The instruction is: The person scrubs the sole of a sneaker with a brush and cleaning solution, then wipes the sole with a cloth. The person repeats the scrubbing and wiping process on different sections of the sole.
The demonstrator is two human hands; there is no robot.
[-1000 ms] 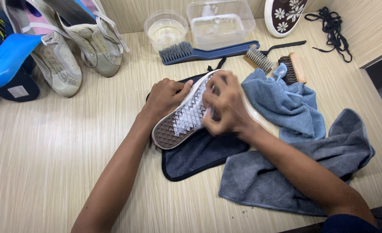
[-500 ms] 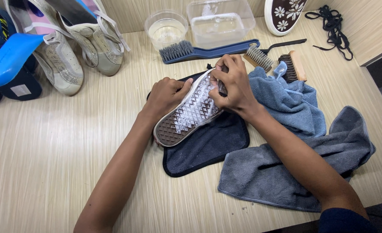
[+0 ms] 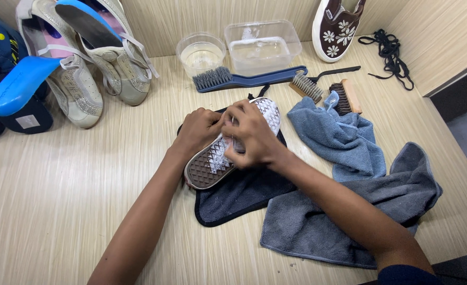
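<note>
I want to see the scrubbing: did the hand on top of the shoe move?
Yes. The right hand slid back down the upturned shoe sole, away from the blue brush it had neared. The left hand holds the shoe.

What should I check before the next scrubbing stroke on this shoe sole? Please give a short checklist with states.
1. Shoe lies sole up on the dark cloth: ok.
2. Left hand steadies the shoe's side: ok.
3. Right hand presses on the sole; the tool under it is hidden: cannot tell.
4. White foam covers the sole's middle: ok.
5. Round water bowl stands apart from the arms: ok.
6. Grey towel lies under the right forearm: ok.
</note>
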